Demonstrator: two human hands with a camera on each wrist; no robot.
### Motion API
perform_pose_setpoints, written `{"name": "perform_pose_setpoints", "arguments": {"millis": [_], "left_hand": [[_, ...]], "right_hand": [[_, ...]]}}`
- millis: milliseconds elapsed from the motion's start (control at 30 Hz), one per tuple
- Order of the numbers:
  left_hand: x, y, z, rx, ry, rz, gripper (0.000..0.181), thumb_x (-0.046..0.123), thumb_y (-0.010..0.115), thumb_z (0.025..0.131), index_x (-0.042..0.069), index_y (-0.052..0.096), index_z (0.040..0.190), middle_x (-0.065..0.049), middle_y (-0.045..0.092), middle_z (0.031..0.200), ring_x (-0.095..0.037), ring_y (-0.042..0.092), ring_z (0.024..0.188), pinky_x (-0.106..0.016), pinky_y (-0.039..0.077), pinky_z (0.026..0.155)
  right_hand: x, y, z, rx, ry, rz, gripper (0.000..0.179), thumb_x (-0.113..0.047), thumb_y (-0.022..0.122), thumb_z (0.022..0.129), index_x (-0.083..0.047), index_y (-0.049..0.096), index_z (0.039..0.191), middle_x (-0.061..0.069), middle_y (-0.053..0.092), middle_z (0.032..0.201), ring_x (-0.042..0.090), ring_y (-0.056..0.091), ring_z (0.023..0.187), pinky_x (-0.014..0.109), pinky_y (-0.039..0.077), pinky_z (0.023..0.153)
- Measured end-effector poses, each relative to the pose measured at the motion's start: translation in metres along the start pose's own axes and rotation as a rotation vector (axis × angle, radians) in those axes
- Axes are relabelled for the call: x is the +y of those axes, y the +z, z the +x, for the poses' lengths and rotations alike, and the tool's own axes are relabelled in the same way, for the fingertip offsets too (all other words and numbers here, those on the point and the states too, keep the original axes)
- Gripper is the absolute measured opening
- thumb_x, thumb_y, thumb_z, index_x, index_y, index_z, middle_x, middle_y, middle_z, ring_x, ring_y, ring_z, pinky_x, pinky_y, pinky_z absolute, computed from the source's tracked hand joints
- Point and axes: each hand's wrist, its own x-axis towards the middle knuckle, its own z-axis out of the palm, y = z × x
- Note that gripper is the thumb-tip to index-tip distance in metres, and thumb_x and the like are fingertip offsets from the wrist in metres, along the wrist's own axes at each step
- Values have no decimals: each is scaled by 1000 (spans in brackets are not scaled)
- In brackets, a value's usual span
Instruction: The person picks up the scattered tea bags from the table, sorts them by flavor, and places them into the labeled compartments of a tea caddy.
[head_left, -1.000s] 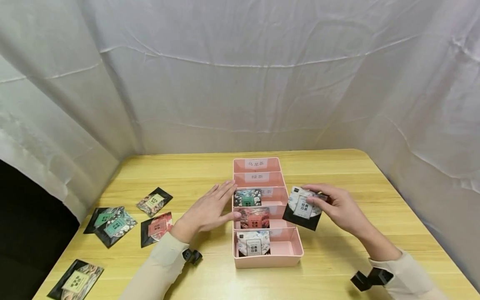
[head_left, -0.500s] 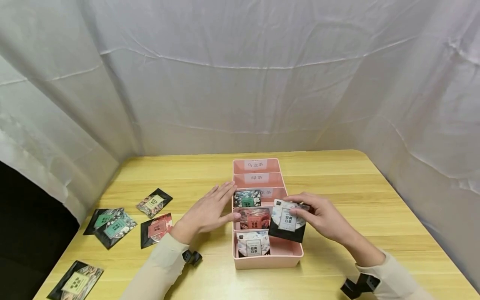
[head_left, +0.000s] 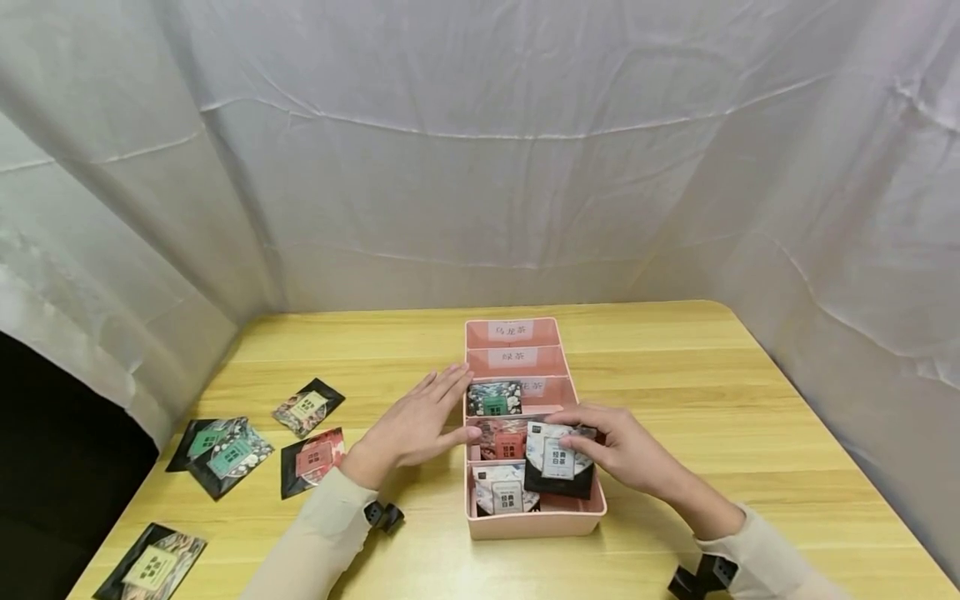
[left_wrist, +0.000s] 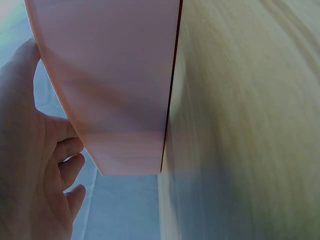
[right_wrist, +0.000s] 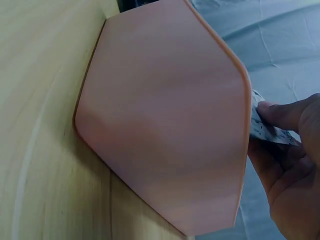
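My right hand [head_left: 626, 450] pinches a white-and-black tea sachet [head_left: 557, 454] between thumb and fingers, over the right half of the front compartment of the pink divided box [head_left: 536, 525]. In the right wrist view the sachet [right_wrist: 270, 131] shows past the box's rim, its lower part hidden behind the wall. A matching white sachet [head_left: 506, 490] stands in the front compartment's left half. Behind it sit a red sachet [head_left: 501, 439] and a dark green floral one [head_left: 495, 398]. My left hand [head_left: 420, 425] rests with straight fingers on the box's left rim, also visible in the left wrist view [left_wrist: 30, 150].
On the table's left lie a red sachet [head_left: 313, 461], two overlapping green ones [head_left: 231, 457], and two with yellow labels, one farther back [head_left: 308, 407] and one near the front [head_left: 150, 567]. The two rear box compartments carry paper labels [head_left: 512, 331]. A grey curtain [head_left: 480, 167] hangs behind.
My right hand has carried the white sachet leftward and down, from beside the box to over its front compartment. My left hand stays at the left rim.
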Motion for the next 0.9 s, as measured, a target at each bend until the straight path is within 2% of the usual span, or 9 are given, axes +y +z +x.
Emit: {"name": "perform_pose_setpoints", "arguments": {"millis": [33,267,333,467,667,733,900], "left_hand": [[0,0,0,1,-1,2,90,70,27,96,3,18,156,-11,15,162,-23,12,148,-42,11,120],[-1,2,0,3,-2,10,90,70,26,96,4,17,156,-10,14,162,-20,7,149,-40,9,120],[-1,2,0,8,3,9,90,70,27,96,3,17,156,-11,14,162,-22,9,149,-41,10,120],[-1,2,0,15,7,6,90,70,28,96,3,18,156,-12,15,162,-26,14,148,-44,13,119],[-1,2,1,8,6,17,90,70,26,96,3,17,156,-12,14,162,-28,15,148,-43,13,119],[-1,2,0,7,4,14,91,70,26,96,3,16,156,-11,14,162,-27,14,148,-43,13,119],[-1,3,0,14,1,5,91,71,27,96,4,17,156,-11,14,162,-26,14,148,-43,13,119]], "right_hand": [[0,1,0,2,1,-15,30,-16,68,93,-20,68,122,0,69,117,7,63,80,27,57,68],[1,3,-1,38,-4,-259,30,-25,69,93,-21,69,122,-2,68,120,19,64,109,44,53,92],[1,3,-1,32,3,-291,29,-25,69,93,-21,70,121,-2,68,119,21,64,110,47,52,94],[1,3,-2,-2,-4,-307,23,-22,69,92,-19,73,115,-5,71,112,16,66,103,44,54,90],[4,4,-6,-25,-55,-342,17,-17,71,90,-19,77,106,-14,66,94,5,60,86,33,55,76],[5,5,-7,-13,-61,-355,17,-17,71,90,-20,76,106,-15,65,95,4,60,87,33,55,75],[6,4,-9,39,-60,-305,18,-18,71,91,-21,75,108,-14,67,104,7,63,96,36,56,82]]}}
